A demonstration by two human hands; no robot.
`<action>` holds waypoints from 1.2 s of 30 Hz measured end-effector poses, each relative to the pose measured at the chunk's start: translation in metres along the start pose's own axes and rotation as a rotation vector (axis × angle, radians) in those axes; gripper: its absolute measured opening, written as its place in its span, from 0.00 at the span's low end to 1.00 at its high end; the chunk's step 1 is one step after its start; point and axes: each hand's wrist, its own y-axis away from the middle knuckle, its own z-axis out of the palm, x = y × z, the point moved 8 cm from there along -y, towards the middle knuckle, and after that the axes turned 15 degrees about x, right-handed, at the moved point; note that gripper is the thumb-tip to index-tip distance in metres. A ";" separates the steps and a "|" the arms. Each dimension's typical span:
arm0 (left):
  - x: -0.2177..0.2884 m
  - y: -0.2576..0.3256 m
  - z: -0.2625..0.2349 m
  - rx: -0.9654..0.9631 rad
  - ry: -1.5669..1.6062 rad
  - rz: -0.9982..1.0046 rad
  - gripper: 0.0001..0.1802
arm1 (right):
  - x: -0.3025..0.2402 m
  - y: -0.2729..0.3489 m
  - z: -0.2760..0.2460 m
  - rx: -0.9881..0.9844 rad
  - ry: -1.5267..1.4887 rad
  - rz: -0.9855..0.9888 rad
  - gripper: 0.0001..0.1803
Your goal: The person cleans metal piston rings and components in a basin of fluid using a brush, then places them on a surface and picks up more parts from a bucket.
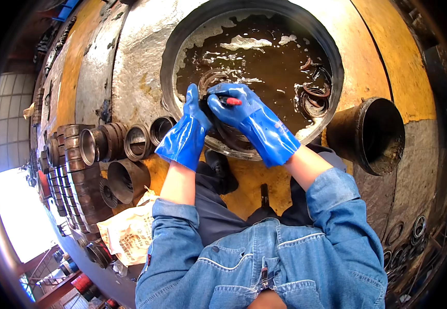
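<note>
Dark ring (235, 138) is lying at the near side of the liquid-filled tub (335, 64), below the gloves. Judgement: probably stiff, fairly heavy, slippery when wet; best taken by the outer rim. Right hand (236, 105) is closing around a red-ended tool (233, 101). Left hand (195, 113) is standing beside it, thumb raised; cannot tell its grip, fingers being hidden.
</note>
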 end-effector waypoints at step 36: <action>-0.003 -0.006 0.008 -0.137 -0.239 0.094 0.51 | 0.031 -0.045 -0.013 -0.281 -0.053 0.164 0.15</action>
